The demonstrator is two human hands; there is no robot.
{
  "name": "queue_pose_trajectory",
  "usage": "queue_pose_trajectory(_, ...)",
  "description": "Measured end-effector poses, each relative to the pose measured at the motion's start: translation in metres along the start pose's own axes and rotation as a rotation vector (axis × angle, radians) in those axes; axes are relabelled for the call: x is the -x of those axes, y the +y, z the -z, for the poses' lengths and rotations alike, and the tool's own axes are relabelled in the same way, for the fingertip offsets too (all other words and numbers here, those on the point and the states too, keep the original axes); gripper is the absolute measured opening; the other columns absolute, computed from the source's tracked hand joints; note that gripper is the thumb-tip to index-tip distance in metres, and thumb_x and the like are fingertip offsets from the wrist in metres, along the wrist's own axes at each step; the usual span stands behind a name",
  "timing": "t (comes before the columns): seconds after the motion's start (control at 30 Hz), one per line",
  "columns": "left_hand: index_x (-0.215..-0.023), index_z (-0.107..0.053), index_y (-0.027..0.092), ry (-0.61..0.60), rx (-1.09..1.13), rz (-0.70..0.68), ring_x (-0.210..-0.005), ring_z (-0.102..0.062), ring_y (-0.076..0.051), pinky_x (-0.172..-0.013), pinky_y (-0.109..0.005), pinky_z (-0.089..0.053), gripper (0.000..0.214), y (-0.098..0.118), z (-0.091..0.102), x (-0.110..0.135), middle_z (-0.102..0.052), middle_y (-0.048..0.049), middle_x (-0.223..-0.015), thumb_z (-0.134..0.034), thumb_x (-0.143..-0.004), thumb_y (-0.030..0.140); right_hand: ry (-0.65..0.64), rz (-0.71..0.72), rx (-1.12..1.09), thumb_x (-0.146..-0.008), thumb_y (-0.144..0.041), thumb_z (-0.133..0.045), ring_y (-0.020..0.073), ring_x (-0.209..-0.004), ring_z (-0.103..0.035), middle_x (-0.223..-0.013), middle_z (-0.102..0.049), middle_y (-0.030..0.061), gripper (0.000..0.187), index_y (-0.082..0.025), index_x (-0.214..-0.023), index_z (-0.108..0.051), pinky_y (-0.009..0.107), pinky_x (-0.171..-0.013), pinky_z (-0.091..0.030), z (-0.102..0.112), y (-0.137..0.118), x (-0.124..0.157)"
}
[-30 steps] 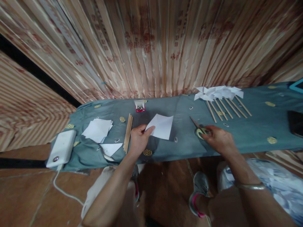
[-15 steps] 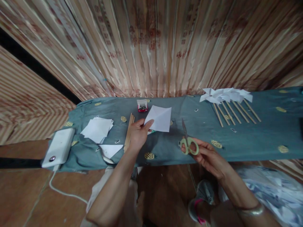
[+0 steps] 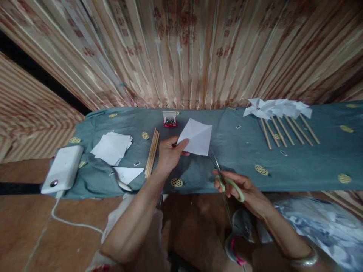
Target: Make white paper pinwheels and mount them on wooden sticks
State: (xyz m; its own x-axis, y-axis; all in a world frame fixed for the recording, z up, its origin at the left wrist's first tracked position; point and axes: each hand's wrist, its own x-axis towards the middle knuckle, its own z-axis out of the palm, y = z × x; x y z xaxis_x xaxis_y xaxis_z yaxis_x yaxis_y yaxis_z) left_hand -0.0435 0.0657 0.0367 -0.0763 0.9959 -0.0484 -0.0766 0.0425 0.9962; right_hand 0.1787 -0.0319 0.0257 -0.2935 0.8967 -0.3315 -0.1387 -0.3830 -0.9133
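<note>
My left hand (image 3: 171,152) pinches the left corner of a creased white square of paper (image 3: 196,136) above the cloth. In my right hand (image 3: 241,189) is a pair of scissors with light green handles (image 3: 234,187). Their blades (image 3: 214,160) are parted and point up toward the paper's lower right corner, close to it; whether they touch I cannot tell. Left of my left hand lies a bundle of wooden sticks (image 3: 152,153). Just beyond it stands an open red and white box (image 3: 169,119) with small metal pieces inside.
White paper pinwheels on sticks (image 3: 279,109) lie at the back right of the cloth-covered table (image 3: 306,166). A stack of paper squares (image 3: 112,147), a paper triangle (image 3: 129,174) and a white power bank (image 3: 62,168) with a cable are at left. A curtain (image 3: 181,56) hangs behind.
The scissors have opened and turned toward the paper, coming close to its lower right corner. The paper in my left hand has shifted slightly right and tilted. The whole view has moved a little.
</note>
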Motion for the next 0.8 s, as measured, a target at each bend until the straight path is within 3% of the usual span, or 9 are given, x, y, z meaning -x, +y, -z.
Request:
queue_pose_trajectory(0.23, -0.058, -0.062, 0.012, -0.045, -0.005, -0.009, -0.052, -0.054, -0.009, -0.046, -0.023, -0.056, 0.031, -0.010, -0.010, -0.001, -0.059, 0.0012, -0.060, -0.075, -0.064, 0.040, 0.027, -0.028, -0.015, -0.061, -0.046, -0.084, 0.0106, -0.060, -0.054, -0.075, -0.070, 0.0025, 0.049, -0.027, -0.105, -0.075, 0.021, -0.051, -0.041, 0.002, 0.003, -0.002)
queue_pose_trajectory(0.8, -0.061, -0.064, 0.013, -0.054, 0.019, 0.010, -0.054, -0.056, -0.010, -0.046, -0.023, -0.055, 0.030, -0.012, -0.012, 0.001, -0.060, 0.0015, -0.059, -0.076, -0.062, 0.040, 0.046, -0.002, 0.036, -0.062, -0.047, -0.083, 0.0097, -0.058, -0.052, -0.072, -0.068, 0.0026, 0.050, -0.023, -0.105, -0.074, 0.022, -0.051, -0.040, 0.001, 0.006, -0.005)
